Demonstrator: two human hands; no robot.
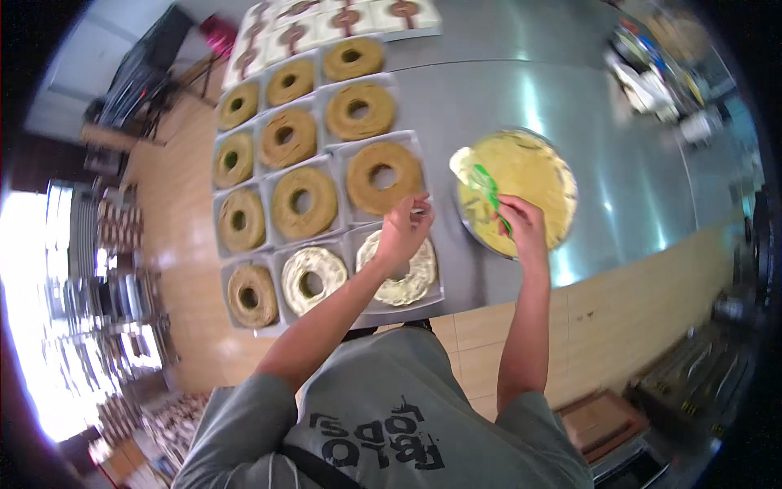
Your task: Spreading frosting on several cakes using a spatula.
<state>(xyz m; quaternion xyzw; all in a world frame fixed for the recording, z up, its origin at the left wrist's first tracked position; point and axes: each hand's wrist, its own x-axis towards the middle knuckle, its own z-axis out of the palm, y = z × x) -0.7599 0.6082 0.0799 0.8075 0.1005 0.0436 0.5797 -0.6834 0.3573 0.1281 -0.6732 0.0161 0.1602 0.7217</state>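
My right hand [521, 226] grips a green spatula [486, 186] over a round bowl [511, 255] of pale yellow cream [521, 175]. A lump of whitish cream [463, 163] sits at the spatula's far end, by the bowl's left rim. My left hand [407, 226] is above the nearest right boxes, its fingers curled together; whatever they pinch is too small to make out. Below it is a ring cake [417, 273] coated in white cream, partly covered by my wrist. Left of that is a second coated ring cake [314, 279].
Several bare brown ring cakes [303, 201] sit in open white boxes, set in rows on the steel table [623, 204]. Closed white boxes [346, 22] with brown bands stand at the far end. Bags and small items [648, 81] lie at the far right.
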